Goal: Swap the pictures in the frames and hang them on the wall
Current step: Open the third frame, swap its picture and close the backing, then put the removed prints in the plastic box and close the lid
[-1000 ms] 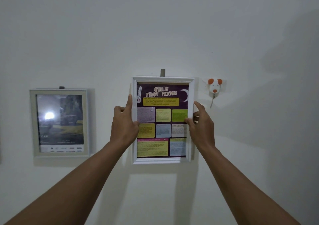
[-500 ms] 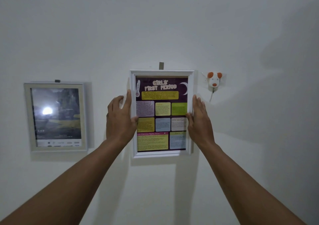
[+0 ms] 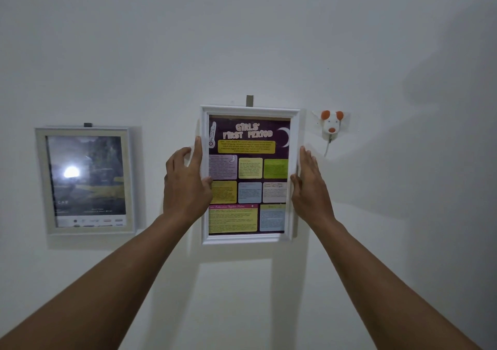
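On my right hand (image 3: 313,191) the fingers (image 3: 306,160) lie straight and together, flat along the outer edge of the white frame (image 3: 250,239), with the thumb laid on the front of that rail. On my left hand (image 3: 185,191) the index finger runs straight up the opposite edge, the thumb rests on the front, and the other fingers are loosely bent and apart, just beside the rail. I read both as steadying touches, not clamps: pressing from each side lets me level the frame.

The frame sits upright against the wall (image 3: 242,40), with its coloured poster (image 3: 250,175) facing me. Its top rail is just under a small grey tab (image 3: 249,100), which I take to be the hanger carrying it. Whether it is truly caught there I cannot tell.

Well to the left, a grey frame (image 3: 41,180) hangs under its own tab. Just right of my frame is a mouse-shaped hook (image 3: 331,125).
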Demonstrator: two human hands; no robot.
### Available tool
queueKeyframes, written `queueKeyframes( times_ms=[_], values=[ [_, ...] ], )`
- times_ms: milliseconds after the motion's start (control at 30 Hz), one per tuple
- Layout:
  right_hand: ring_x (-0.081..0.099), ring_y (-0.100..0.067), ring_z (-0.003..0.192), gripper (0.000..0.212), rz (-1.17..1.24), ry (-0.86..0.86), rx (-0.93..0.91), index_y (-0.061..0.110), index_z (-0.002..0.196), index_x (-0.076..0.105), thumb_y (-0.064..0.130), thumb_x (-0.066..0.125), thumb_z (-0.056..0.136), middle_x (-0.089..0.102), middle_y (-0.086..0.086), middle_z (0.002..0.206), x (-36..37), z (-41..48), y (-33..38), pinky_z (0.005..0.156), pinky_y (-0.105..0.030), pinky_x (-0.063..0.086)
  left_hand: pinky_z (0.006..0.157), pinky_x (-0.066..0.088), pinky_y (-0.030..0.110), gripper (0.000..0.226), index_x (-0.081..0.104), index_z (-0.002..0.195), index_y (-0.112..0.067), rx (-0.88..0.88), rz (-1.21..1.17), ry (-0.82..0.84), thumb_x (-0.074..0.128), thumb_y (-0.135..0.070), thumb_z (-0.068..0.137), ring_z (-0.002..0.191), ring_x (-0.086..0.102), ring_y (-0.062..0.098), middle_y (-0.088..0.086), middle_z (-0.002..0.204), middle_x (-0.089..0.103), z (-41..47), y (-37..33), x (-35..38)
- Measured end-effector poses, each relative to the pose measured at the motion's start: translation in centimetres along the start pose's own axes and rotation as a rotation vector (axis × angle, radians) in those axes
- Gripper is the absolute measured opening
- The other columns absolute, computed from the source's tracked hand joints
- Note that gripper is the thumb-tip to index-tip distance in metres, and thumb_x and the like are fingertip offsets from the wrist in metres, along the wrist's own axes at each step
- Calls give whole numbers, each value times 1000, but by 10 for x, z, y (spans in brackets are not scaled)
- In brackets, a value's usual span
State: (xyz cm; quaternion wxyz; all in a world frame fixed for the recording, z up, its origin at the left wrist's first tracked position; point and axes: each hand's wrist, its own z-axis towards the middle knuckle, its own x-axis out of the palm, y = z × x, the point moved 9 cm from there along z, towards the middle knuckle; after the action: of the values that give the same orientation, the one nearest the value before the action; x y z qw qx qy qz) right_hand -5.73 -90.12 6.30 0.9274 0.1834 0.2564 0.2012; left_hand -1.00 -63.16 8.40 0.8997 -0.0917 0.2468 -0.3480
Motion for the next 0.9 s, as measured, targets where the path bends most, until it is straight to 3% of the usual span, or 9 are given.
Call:
queueKeyframes(
  times_ms=[567,900],
  values=[
    [14,-17,151,61,-3,25,21,26,157,11,31,40,104,16,4,164,-5,-3,7,118,-43,26,105,40,47,95,5,153,-32,-9,-7,43,70,-39,84,141,24,27,9,151,31,1,3,1],
    [11,-16,152,68,-36,37,59,23,158,10,37,46,103,14,3,165,-8,-5,13,118,-40,21,109,36,50,96,3,154,-32,-35,-30,95,69,-41,84,143,20,27,9,154,26,-3,4,-5]
  ],
)
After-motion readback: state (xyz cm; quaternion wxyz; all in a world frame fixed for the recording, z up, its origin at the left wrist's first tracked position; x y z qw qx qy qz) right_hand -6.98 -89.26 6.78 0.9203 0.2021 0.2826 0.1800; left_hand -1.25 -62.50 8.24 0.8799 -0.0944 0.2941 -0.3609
